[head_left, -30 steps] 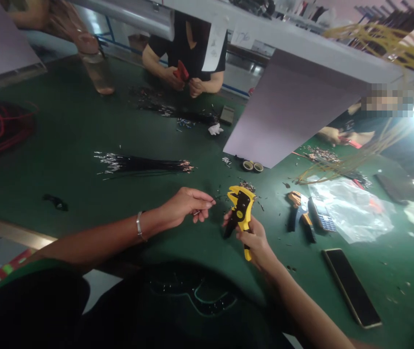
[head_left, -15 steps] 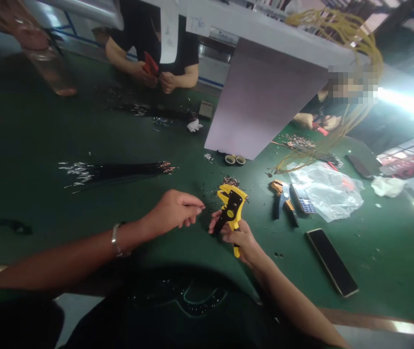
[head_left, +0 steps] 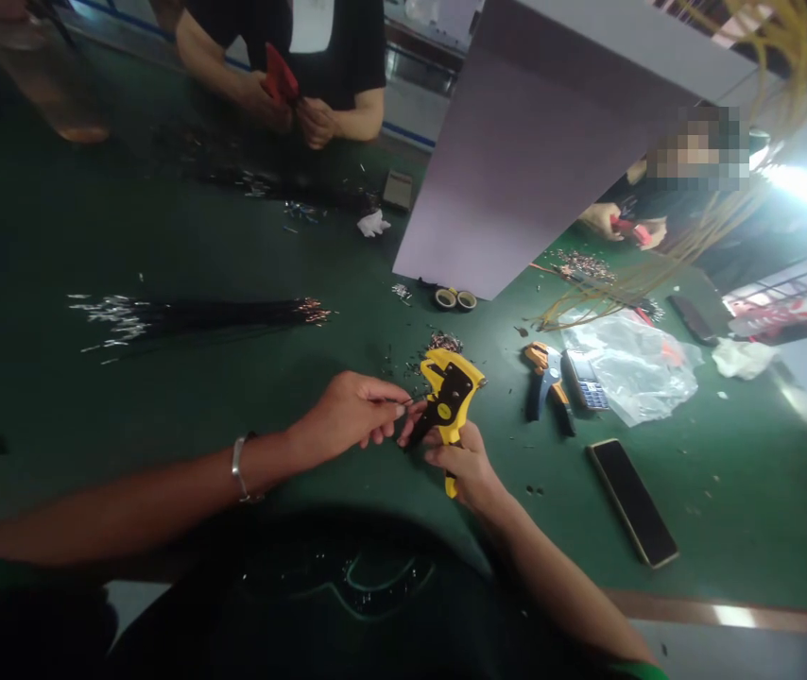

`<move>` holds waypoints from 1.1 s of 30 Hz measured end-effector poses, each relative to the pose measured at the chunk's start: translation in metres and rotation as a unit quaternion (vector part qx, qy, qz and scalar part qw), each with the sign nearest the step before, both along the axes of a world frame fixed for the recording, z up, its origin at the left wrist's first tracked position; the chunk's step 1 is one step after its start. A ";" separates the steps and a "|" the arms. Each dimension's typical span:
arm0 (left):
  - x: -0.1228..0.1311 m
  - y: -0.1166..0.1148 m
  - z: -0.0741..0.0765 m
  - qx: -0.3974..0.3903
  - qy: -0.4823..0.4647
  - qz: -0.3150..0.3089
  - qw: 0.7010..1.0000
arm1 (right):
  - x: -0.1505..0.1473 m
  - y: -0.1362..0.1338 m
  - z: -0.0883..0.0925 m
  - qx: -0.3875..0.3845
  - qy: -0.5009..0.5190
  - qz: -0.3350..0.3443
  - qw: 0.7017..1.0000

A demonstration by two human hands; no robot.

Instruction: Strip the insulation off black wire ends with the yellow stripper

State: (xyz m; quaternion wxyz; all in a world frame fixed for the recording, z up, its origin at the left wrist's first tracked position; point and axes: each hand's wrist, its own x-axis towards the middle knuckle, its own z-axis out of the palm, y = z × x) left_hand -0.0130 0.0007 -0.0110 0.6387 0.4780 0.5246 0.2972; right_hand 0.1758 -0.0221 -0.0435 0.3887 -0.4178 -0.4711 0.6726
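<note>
My right hand point(head_left: 466, 463) is shut around the handles of a yellow and black automatic wire stripper point(head_left: 449, 392), and its fingers hide part of the grip. My left hand point(head_left: 351, 411), with a metal bangle on the wrist, pinches a thin wire point(head_left: 407, 404) between finger and thumb. The wire's end reaches the stripper's black jaws, though the exact contact is too small to tell. A small heap of cut wire bits point(head_left: 444, 342) lies just beyond the tool on the green table mat point(head_left: 163, 236).
A black wire bundle point(head_left: 197, 316) lies left of my hands. To the right are orange-handled pliers point(head_left: 546, 382), a keypad phone point(head_left: 584, 380), a smartphone point(head_left: 631, 502) and a plastic bag point(head_left: 630, 370). A grey panel point(head_left: 523, 161) stands overhead. Co-workers' hands point(head_left: 280, 104) hold red tools.
My left hand has moved right, closer to the stripper, bringing the wire to its jaws. The whole scene has shifted slightly in view as my head turned.
</note>
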 end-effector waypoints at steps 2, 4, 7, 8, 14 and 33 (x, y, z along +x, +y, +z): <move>0.000 -0.002 0.000 0.014 0.009 0.002 1.000 | -0.001 0.001 0.001 0.011 -0.018 0.002 1.000; -0.001 -0.005 0.000 0.046 0.012 0.003 0.999 | -0.002 0.001 0.000 0.028 -0.033 0.006 0.999; -0.001 -0.009 0.000 0.111 0.020 -0.004 0.994 | 0.000 0.000 -0.002 0.061 -0.057 0.006 0.996; -0.001 -0.010 0.000 0.122 0.023 -0.009 0.992 | 0.001 0.000 -0.003 0.073 -0.067 0.002 0.995; -0.001 -0.010 0.005 0.085 0.008 -0.019 0.996 | 0.002 -0.002 -0.001 0.114 -0.133 -0.020 0.984; -0.003 -0.013 0.001 0.015 -0.022 -0.067 0.997 | 0.005 -0.010 0.003 0.185 -0.164 -0.024 0.969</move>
